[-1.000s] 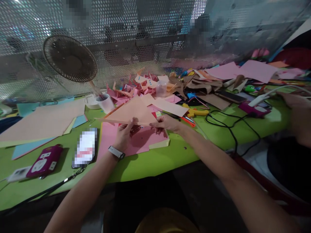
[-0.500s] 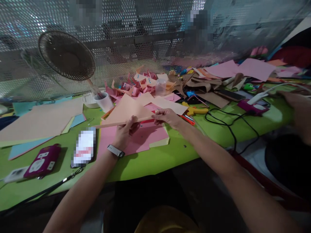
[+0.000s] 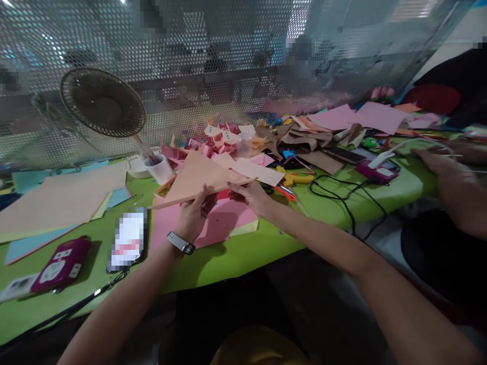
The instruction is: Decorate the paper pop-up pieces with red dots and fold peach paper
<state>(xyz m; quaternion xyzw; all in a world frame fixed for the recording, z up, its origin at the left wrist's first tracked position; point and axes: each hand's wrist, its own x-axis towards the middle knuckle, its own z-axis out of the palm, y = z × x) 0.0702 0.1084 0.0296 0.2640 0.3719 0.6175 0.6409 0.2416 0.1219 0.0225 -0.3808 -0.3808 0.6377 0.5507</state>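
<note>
A peach sheet of paper point(image 3: 201, 175) is raised above the table, with a narrow strip folded along its near edge. My left hand point(image 3: 197, 210) pinches that folded edge near its middle, thumb on top. Further right along the same edge, my right hand point(image 3: 251, 196) grips it between thumb and fingers. Pink paper point(image 3: 207, 228) lies flat under my hands, a pale yellow sheet showing at its right corner. Behind the held sheet are more peach paper pieces point(image 3: 262, 171) and a heap of folded pink and peach paper shapes point(image 3: 213, 139).
A phone point(image 3: 127, 238) and a purple device point(image 3: 63, 263) lie at left, near stacked coloured paper point(image 3: 64, 190). A fan point(image 3: 102, 101) and white cup point(image 3: 159, 170) stand behind. Right are a yellow tool point(image 3: 299, 178), a cutter point(image 3: 284, 191), black cable point(image 3: 342, 203) and another person's arm point(image 3: 456, 187).
My right hand has slid left along the folded edge, closer to my left hand, leaving the strip's right end exposed. The whole view has shifted slightly.
</note>
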